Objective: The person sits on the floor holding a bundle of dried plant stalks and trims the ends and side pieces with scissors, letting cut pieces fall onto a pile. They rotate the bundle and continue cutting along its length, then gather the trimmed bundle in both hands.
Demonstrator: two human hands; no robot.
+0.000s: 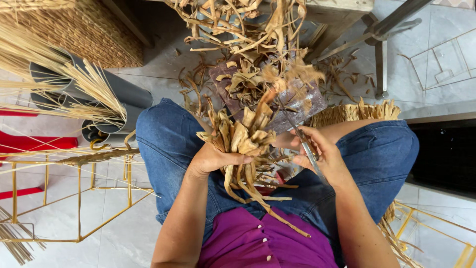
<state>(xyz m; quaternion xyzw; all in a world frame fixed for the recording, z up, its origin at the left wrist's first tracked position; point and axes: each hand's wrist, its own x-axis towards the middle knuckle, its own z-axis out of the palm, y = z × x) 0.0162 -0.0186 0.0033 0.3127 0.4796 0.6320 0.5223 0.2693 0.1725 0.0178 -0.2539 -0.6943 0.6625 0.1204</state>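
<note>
Two bare forearms come up from the bottom of the view and meet over the lap, where a seated person in blue jeans (168, 134) and a purple buttoned top (253, 238) is bent over the work. The left hand (213, 160) is curled tight around a bundle of dried plant strips (243, 136) — thumb across the front, wrist turned inward — so that the cut upper ends stand above the fist and the loose ends hang down over the thighs. The right hand (320, 154), just beside it, is closed on a pair of scissors (302, 141); its fingers wrap the handles and the blades point up and to the left toward the top of the bundle, though I cannot tell whether the blades touch the strips. Just beyond the knees lies a dark block (307, 101) littered with trimmings, and more dry scraps (238, 30) are heaped past it. Grey tubes holding straw (119, 94) lie to the person's left, near a gold wire frame (79, 198).
</note>
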